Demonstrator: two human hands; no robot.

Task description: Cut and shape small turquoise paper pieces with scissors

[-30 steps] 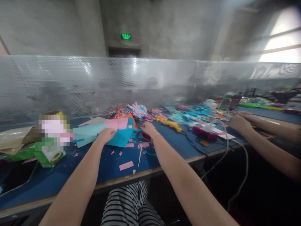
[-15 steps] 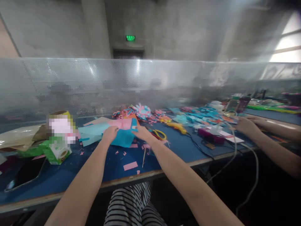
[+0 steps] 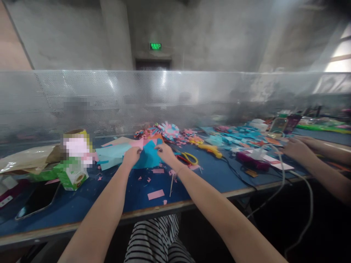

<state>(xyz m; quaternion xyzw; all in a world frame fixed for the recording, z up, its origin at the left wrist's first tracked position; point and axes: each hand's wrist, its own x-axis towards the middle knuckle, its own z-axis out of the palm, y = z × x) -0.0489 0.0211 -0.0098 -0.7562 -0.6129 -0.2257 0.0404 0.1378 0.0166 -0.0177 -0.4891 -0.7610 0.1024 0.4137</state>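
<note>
My left hand and my right hand both pinch a teal sheet of paper that lies on a pile of light blue and pink paper sheets on the blue table. The fingers of both hands are closed on the sheet's top edge. Yellow-handled scissors lie just right of my right hand. Paper flowers sit behind the pile.
A green carton and tape roll stand at the left, a dark phone lies beside them. Pink scraps dot the table. Another person's hands work at the right near a glue gun, a purple device and cables.
My right hand left the scissors area and moved left onto the teal sheet, next to my left hand. The scissors now lie uncovered. The view shifted slightly left.
</note>
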